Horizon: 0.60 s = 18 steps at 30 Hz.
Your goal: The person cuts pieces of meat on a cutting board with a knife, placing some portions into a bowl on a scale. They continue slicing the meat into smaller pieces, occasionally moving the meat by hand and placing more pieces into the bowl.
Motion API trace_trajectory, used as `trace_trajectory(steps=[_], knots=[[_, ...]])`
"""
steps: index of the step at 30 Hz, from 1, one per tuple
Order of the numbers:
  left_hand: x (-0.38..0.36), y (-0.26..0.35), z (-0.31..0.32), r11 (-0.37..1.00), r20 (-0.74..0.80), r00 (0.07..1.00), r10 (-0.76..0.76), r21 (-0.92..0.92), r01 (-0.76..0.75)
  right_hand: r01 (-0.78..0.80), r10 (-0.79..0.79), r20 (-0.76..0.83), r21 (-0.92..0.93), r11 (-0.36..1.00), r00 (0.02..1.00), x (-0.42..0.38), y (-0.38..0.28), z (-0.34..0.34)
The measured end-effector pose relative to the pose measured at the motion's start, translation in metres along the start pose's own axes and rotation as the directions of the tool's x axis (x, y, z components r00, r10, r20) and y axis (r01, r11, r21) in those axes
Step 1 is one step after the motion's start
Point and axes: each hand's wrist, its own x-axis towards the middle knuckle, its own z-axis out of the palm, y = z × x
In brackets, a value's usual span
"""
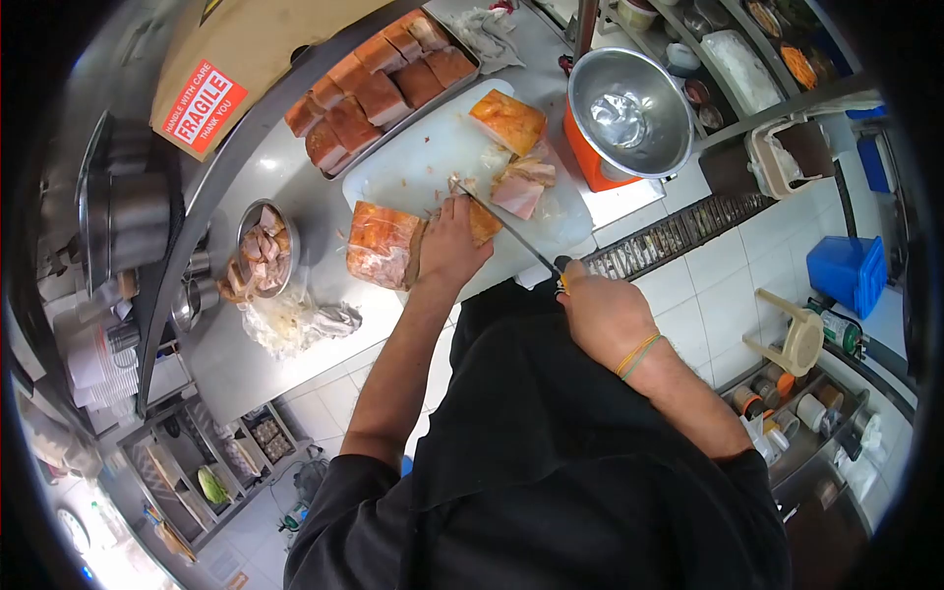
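My right hand (610,320) is closed around the handle of a long kitchen knife (511,233). The blade slants up and left across the white cutting board (388,147), its tip by my left fingers. With bent fingers, my left hand (452,241) holds down a piece of bacon slab (483,224) beside the blade; the hand hides part of it. Left of that hand lies a larger bacon slab (383,244). Beyond the knife are another browned chunk (508,120) and some pale pink cut pieces (521,187).
A metal tray (474,77) of bacon blocks stands behind the board. A bowl of meat scraps (265,246) and a crumpled plastic bag (295,320) are at left. At right, a steel bowl (629,113) rests on an orange base (585,162). A cardboard box (256,49) overhangs the far left.
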Motion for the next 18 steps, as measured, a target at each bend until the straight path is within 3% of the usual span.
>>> trace_trajectory(steps=[5,13,18], knots=[[0.003,-0.008,0.014,0.997,-0.073,0.995,0.074,0.003,-0.074,-0.047,0.046,0.109,0.011,0.999,0.993,0.009,-0.010,-0.012],[0.002,-0.010,0.016,0.997,-0.065,0.995,0.071,0.024,-0.069,0.036,-0.036,0.007,0.022,0.999,0.999,0.085,-0.022,0.010],[0.003,-0.012,0.022,0.997,-0.096,0.993,0.075,0.026,-0.073,0.014,-0.014,0.017,0.011,1.000,1.000,0.066,-0.021,0.000]])
